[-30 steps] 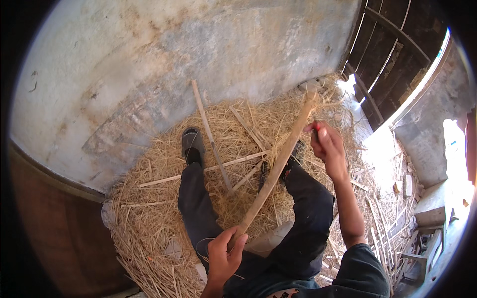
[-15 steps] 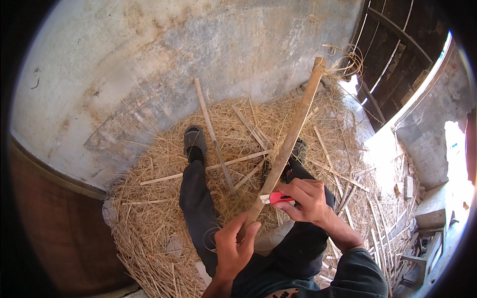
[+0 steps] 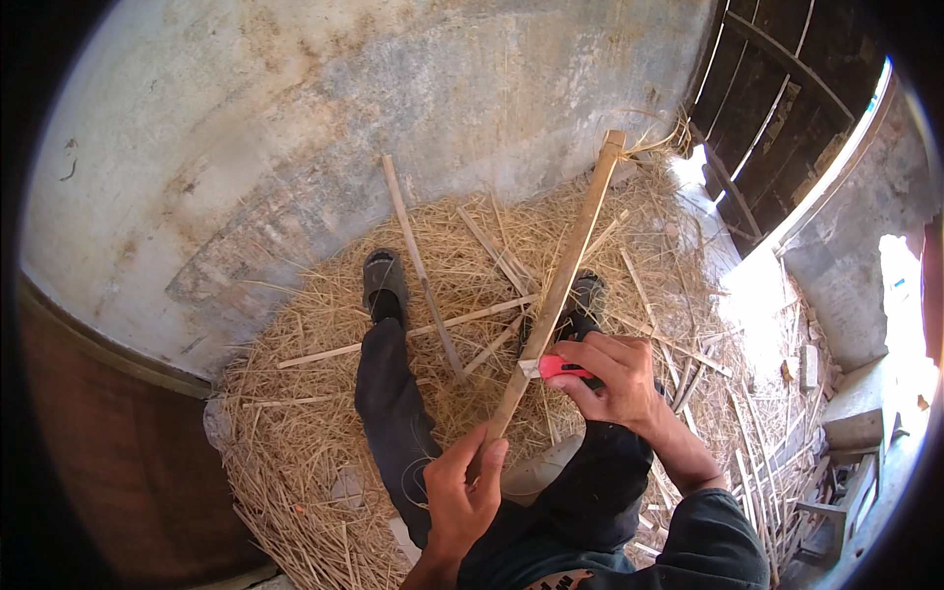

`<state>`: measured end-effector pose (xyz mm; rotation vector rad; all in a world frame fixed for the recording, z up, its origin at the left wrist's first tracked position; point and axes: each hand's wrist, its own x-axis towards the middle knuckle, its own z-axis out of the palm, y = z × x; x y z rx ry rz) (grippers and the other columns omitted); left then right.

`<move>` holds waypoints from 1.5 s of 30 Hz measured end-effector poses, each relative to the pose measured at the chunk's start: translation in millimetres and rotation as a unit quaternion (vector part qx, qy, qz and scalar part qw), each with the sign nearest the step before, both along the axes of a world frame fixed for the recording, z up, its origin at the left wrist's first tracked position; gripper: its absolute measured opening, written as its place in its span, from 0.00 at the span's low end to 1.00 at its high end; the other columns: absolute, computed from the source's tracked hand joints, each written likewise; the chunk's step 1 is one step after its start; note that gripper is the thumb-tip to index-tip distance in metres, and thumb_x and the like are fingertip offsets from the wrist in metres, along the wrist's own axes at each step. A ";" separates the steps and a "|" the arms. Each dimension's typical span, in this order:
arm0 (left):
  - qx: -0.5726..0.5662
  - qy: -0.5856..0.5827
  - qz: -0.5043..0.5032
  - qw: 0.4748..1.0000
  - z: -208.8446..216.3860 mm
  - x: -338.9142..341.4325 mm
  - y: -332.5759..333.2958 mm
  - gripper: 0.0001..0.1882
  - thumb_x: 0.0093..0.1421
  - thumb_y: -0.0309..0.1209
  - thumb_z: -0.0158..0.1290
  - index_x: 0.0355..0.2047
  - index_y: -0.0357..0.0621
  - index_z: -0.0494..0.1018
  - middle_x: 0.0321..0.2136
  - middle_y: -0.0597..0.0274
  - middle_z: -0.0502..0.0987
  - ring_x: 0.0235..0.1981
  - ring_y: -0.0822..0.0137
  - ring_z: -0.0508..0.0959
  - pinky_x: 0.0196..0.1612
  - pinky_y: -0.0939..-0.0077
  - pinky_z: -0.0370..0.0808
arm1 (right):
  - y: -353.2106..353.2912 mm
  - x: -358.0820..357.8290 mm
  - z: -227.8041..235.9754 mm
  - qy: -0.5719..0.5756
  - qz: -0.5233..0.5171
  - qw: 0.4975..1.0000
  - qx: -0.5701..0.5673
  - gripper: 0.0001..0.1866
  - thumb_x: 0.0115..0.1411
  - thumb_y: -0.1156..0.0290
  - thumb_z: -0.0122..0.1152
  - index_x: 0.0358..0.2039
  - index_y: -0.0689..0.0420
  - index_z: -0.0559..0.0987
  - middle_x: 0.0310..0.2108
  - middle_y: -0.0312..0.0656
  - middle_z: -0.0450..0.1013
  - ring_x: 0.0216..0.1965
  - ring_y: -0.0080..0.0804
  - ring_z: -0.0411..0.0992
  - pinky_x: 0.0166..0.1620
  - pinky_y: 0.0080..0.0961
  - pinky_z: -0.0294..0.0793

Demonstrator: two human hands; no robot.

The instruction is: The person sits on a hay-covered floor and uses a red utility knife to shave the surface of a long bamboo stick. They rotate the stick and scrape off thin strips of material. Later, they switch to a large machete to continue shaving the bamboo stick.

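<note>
Plainly red knife, partial shirt lettering

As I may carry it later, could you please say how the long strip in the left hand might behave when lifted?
The long strip likely feels stiff, looking straight beyond the left hand; probably light, being slim. Curled strands at its far end may snag.

Head view: left fisheye, looking down from the wearer's head
Hands: near, below
Wall: farther, ahead
</note>
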<state>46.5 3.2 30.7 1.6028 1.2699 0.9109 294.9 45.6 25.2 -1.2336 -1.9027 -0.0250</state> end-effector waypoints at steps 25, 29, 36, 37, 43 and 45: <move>-0.240 -0.119 -0.074 0.961 -38.2 -22.0 -12.3 0.22 0.80 0.38 0.41 0.46 0.36 0.81 0.19 0.74 0.64 0.19 0.83 0.61 0.23 0.80 0.58 | 33.5 50.0 -3.8 0.276 -0.084 0.949 -0.127 0.12 0.69 0.62 0.67 0.41 0.58 0.85 0.24 0.34 0.74 0.21 0.21 0.68 0.27 0.23 0.66; -0.213 -0.139 -0.082 0.964 -32.5 -14.3 -0.6 0.23 0.81 0.38 0.39 0.45 0.36 0.81 0.20 0.74 0.63 0.19 0.82 0.61 0.23 0.80 0.58 | 0.9 14.1 -10.1 0.096 -0.015 0.992 -0.078 0.13 0.61 0.62 0.75 0.41 0.56 0.86 0.32 0.40 0.82 0.25 0.31 0.79 0.28 0.25 0.76; -0.129 -0.089 -0.058 0.986 -25.2 -0.8 2.1 0.18 0.79 0.35 0.42 0.46 0.38 0.80 0.19 0.71 0.64 0.20 0.78 0.61 0.24 0.75 0.59 | -11.9 -11.4 -15.3 0.004 0.020 0.999 -0.040 0.17 0.58 0.58 0.77 0.43 0.52 0.86 0.23 0.34 0.72 0.18 0.32 0.73 0.21 0.30 0.70; -0.120 -0.075 -0.054 0.989 -23.2 0.3 1.4 0.17 0.79 0.34 0.43 0.46 0.39 0.80 0.19 0.70 0.64 0.20 0.77 0.61 0.24 0.75 0.59 | -12.5 -13.0 -14.2 0.000 0.023 0.999 -0.040 0.17 0.58 0.58 0.77 0.43 0.52 0.86 0.23 0.34 0.71 0.18 0.32 0.73 0.21 0.30 0.70; -0.039 0.048 -0.036 0.997 -11.7 9.0 -1.7 0.15 0.78 0.32 0.45 0.49 0.36 0.79 0.22 0.54 0.75 0.20 0.66 0.72 0.26 0.68 0.68 | -10.6 -15.9 -15.7 -0.011 0.023 1.000 -0.010 0.17 0.56 0.57 0.78 0.41 0.52 0.86 0.22 0.33 0.70 0.17 0.30 0.72 0.20 0.29 0.68; 0.011 0.022 -0.018 1.000 -19.8 12.2 -3.8 0.16 0.79 0.34 0.44 0.49 0.36 0.79 0.18 0.63 0.68 0.18 0.73 0.65 0.23 0.71 0.61 | -10.8 -16.7 -15.8 -0.014 0.012 1.000 -0.001 0.17 0.55 0.57 0.78 0.41 0.51 0.86 0.22 0.32 0.71 0.16 0.29 0.71 0.20 0.28 0.68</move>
